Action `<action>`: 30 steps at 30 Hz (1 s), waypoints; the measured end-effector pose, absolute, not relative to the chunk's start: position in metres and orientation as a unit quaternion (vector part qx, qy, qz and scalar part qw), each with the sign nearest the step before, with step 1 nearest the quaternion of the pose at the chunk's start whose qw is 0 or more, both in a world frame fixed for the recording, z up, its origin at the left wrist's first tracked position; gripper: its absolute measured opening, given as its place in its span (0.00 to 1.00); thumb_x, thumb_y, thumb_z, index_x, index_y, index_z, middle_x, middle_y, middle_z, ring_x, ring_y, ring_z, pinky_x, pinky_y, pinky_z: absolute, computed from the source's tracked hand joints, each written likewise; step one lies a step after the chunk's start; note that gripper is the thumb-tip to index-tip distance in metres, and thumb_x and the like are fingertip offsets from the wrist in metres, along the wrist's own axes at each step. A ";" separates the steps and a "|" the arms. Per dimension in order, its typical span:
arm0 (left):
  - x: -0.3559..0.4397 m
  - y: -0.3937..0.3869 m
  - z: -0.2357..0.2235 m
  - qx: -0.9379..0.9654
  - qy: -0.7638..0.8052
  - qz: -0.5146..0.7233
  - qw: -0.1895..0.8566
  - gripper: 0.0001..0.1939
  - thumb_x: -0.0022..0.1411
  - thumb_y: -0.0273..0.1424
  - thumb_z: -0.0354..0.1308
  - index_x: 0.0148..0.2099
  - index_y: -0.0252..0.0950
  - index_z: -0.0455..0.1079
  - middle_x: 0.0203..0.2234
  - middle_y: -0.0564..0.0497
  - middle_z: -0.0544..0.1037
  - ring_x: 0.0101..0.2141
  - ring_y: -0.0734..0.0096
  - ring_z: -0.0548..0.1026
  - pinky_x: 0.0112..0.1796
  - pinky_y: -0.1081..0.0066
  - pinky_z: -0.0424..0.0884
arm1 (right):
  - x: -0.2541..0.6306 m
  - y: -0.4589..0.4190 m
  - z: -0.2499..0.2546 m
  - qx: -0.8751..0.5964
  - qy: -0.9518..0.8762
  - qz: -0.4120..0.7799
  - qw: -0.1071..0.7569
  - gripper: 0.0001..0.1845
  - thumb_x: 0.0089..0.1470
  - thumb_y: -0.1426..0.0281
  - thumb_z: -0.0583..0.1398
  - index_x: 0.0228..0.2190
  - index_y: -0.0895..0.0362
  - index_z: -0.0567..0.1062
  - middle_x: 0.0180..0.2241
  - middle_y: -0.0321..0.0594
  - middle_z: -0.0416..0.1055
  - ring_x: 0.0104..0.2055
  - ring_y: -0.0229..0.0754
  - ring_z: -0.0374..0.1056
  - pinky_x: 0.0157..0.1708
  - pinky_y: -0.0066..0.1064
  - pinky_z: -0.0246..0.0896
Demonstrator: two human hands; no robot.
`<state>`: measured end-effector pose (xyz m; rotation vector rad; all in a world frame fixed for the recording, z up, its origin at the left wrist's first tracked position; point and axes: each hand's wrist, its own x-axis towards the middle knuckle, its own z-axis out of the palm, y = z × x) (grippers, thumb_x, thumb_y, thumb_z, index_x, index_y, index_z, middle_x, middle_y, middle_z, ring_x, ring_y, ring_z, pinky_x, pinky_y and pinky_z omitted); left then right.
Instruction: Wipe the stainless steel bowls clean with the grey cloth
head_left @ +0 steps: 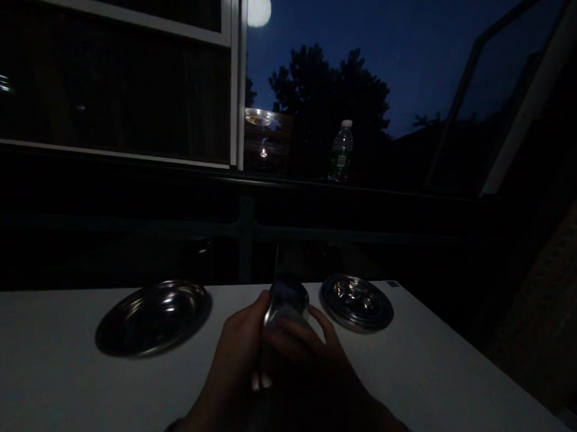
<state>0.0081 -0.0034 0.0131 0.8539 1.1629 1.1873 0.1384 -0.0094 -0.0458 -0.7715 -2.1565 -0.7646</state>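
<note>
Between my two hands, above the white table, is a shiny rounded metal vessel point(287, 296) that looks like a cup; blur and darkness hide its details. My left hand point(239, 341) grips its left side, with the thumb along the edge. My right hand point(315, 350) closes on it from the right and the near side, fingers bent over its surface. To the left lies a wide oval metal dish point(153, 320). On the right a stack of round metal plates or lids point(357, 302) sits near the far edge.
The white table point(70, 395) ends at a far edge just beyond the dishes. Behind it, a plastic bottle point(342, 152) with a white cap stands on the window sill point(291, 180). An open window pane point(508, 82) is at the right. The room is very dark.
</note>
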 end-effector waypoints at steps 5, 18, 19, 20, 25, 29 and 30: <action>0.015 -0.006 0.010 0.368 0.534 0.495 0.578 0.19 0.47 0.46 0.58 0.19 0.34 0.70 0.13 0.49 0.73 0.20 0.64 0.71 0.26 0.69 0.64 | 0.157 0.002 -0.033 -0.341 -0.804 -0.290 0.391 0.16 0.58 0.69 0.48 0.46 0.56 0.67 0.46 0.42 0.68 0.49 0.44 0.60 0.48 0.42 0.52; 0.008 -0.008 0.021 0.347 0.495 0.573 0.554 0.17 0.49 0.43 0.56 0.20 0.35 0.68 0.13 0.53 0.71 0.19 0.68 0.69 0.24 0.70 0.63 | 0.124 -0.023 -0.040 -0.287 -0.823 -0.310 0.379 0.11 0.56 0.70 0.52 0.41 0.55 0.70 0.43 0.34 0.70 0.48 0.42 0.57 0.49 0.43 0.49; 0.007 -0.009 0.022 0.361 0.500 0.569 0.543 0.16 0.48 0.43 0.56 0.19 0.35 0.68 0.14 0.53 0.72 0.19 0.68 0.69 0.24 0.70 0.63 | 0.126 -0.023 -0.039 -0.286 -0.823 -0.313 0.378 0.12 0.56 0.70 0.52 0.42 0.54 0.70 0.44 0.34 0.69 0.49 0.42 0.57 0.50 0.43 0.50; 0.007 -0.009 0.023 0.375 0.503 0.567 0.534 0.16 0.48 0.42 0.57 0.19 0.35 0.68 0.14 0.52 0.73 0.20 0.68 0.69 0.25 0.71 0.63 | 0.128 -0.023 -0.038 -0.283 -0.822 -0.314 0.382 0.13 0.56 0.70 0.52 0.43 0.55 0.69 0.44 0.35 0.69 0.49 0.43 0.57 0.49 0.44 0.51; 0.010 -0.010 0.020 0.395 0.500 0.565 0.524 0.17 0.49 0.43 0.57 0.18 0.36 0.67 0.15 0.52 0.72 0.21 0.67 0.69 0.25 0.71 0.63 | 0.134 -0.022 -0.031 -0.286 -0.810 -0.277 0.430 0.14 0.56 0.71 0.51 0.44 0.59 0.68 0.43 0.43 0.69 0.48 0.45 0.58 0.45 0.41 0.59; 0.013 -0.006 0.015 0.424 0.500 0.539 0.529 0.19 0.50 0.44 0.55 0.16 0.37 0.66 0.12 0.53 0.69 0.20 0.68 0.68 0.25 0.71 0.62 | 0.139 -0.016 -0.033 -0.313 -0.809 -0.262 0.422 0.16 0.56 0.71 0.51 0.46 0.59 0.67 0.46 0.45 0.67 0.49 0.47 0.58 0.43 0.41 0.61; 0.014 -0.006 0.014 0.434 0.496 0.536 0.527 0.19 0.51 0.44 0.55 0.16 0.37 0.66 0.12 0.53 0.69 0.20 0.68 0.68 0.25 0.71 0.63 | 0.140 -0.014 -0.034 -0.319 -0.814 -0.258 0.412 0.16 0.56 0.71 0.51 0.47 0.59 0.67 0.47 0.46 0.66 0.49 0.47 0.58 0.44 0.42 0.61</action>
